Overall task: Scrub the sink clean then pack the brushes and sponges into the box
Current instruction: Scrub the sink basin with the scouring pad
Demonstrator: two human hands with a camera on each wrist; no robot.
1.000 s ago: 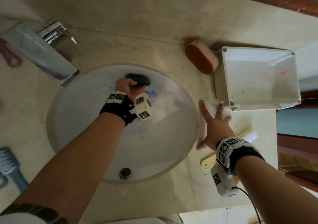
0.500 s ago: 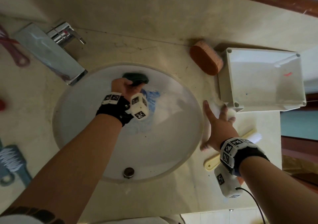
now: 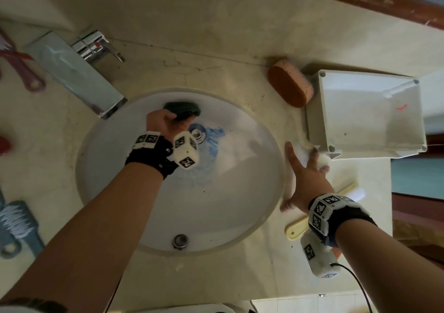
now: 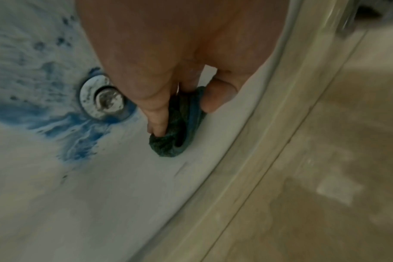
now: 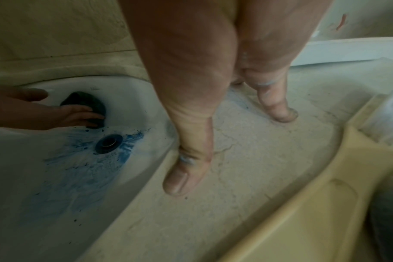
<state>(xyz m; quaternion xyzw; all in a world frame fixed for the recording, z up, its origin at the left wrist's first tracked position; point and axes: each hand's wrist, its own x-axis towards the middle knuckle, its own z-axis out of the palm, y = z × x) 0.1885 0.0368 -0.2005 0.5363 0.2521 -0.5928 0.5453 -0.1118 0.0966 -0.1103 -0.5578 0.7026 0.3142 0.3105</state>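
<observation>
Far out past your left forearm: blue brush (image 3: 18, 226) lying flat on the surface (image 3: 192, 55), near the sink rim. Red-handled item (image 3: 16, 62) further up the same side, partly behind the chrome faucet (image 3: 77, 72). Can't tell what it is.

Your left hand (image 3: 165, 122) is inside the sink (image 3: 115, 185), at the far wall of the bowl. Fingers and thumb curled round a dark green scrub pad (image 3: 183, 109), which is folded and pressed against the porcelain. In the left wrist view, fingertips (image 4: 157, 127) dig into the pad and the thumb clamps its other side.

Just right of that hand: metal drain (image 3: 198, 133), blue smear (image 3: 211, 142) spread around it and down the bowl. Dark specks scattered in the smear. Overflow hole (image 3: 180, 241) sits at the near wall, beside your forearm.

Your right hand (image 3: 304, 178) is flat on the surface just right of the sink rim. Fingers are spread and straight, holding nothing. Thumb (image 5: 184, 175) is at the rim edge, and a fingertip is planted on the stone further out. Something white sits at your far fingertips, by the box corner, too blurred to identify.

Under your right wrist: cream-handled brush (image 3: 298, 228), partly hidden by the hand.

Beyond your right fingertips: white box (image 3: 319, 125), open, nothing packed in it, red mark on the inner floor. Orange sponge (image 3: 289, 85) on the surface, touching the box's left wall, well apart from your hand.
</observation>
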